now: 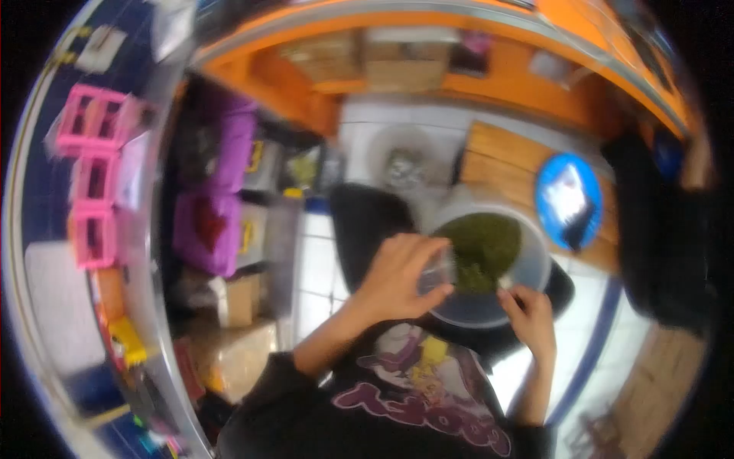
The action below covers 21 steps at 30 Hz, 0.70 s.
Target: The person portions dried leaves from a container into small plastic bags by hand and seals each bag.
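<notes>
A round translucent tub (541, 260) sits in front of my body, with a dark green, crumbly-looking mass (489, 241) inside it. My left hand (401, 277) is curved round a small clear cup (437, 274) at the tub's left side. The cup is see-through and blurred, so its contents do not show clearly. Over the tub's near right rim, my right hand (530, 315) has its thumb and fingers pinched together. Something small and pale shows at those fingertips, too blurred to name.
A wooden board (497, 157) carries a blue plate (547, 203) with a white item and a dark handle. Another person's dark sleeve (650, 229) is at the right. Purple bins (237, 145) and pink baskets (95, 172) stand left. A greyish tub (405, 157) rests on the tiles.
</notes>
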Each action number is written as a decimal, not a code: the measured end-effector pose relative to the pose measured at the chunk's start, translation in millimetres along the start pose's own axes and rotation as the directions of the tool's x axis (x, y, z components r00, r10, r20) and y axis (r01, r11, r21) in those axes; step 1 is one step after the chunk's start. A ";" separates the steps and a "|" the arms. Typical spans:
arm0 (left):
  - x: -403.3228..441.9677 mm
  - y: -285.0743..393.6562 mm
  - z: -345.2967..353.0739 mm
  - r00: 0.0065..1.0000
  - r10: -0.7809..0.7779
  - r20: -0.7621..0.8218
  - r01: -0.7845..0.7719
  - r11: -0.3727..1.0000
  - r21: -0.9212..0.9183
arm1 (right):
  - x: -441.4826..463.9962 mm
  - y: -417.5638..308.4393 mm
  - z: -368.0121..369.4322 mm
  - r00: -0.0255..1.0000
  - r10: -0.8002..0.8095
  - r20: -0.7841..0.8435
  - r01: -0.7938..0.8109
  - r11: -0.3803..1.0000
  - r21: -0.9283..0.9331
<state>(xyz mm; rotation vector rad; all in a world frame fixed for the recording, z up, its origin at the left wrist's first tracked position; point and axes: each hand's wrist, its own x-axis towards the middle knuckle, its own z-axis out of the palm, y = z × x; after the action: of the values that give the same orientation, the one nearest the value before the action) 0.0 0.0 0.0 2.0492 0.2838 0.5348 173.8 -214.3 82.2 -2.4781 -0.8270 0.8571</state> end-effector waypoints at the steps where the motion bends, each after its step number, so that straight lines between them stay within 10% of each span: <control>1: -5.5 -7.8 -8.6 0.999 0.042 -0.004 -0.042 0.996 0.077 | -1.5 -18.5 4.3 0.998 0.054 -0.030 -0.055 0.998 -0.032; 6: -23.8 -11.6 -79.5 0.967 -0.065 0.245 -0.061 0.879 0.473 | 23.0 -40.9 73.1 0.990 -0.124 0.071 0.099 0.953 0.285; 15: -12.2 -30.0 -13.7 0.961 0.083 0.263 -0.160 0.944 0.287 | 16.9 -50.0 77.4 0.886 -0.428 -0.180 0.400 0.900 -0.173; 21: -51.4 -67.6 11.2 0.992 -0.070 -0.105 0.046 0.974 -0.221 | 0.5 -43.3 35.2 0.771 -0.501 -0.393 0.397 0.860 -0.320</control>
<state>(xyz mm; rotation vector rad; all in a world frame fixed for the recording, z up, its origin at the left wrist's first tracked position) -38.7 5.0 -76.3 1.7964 0.3359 0.6185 133.7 -175.7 78.8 -2.3387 -1.3081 -0.0121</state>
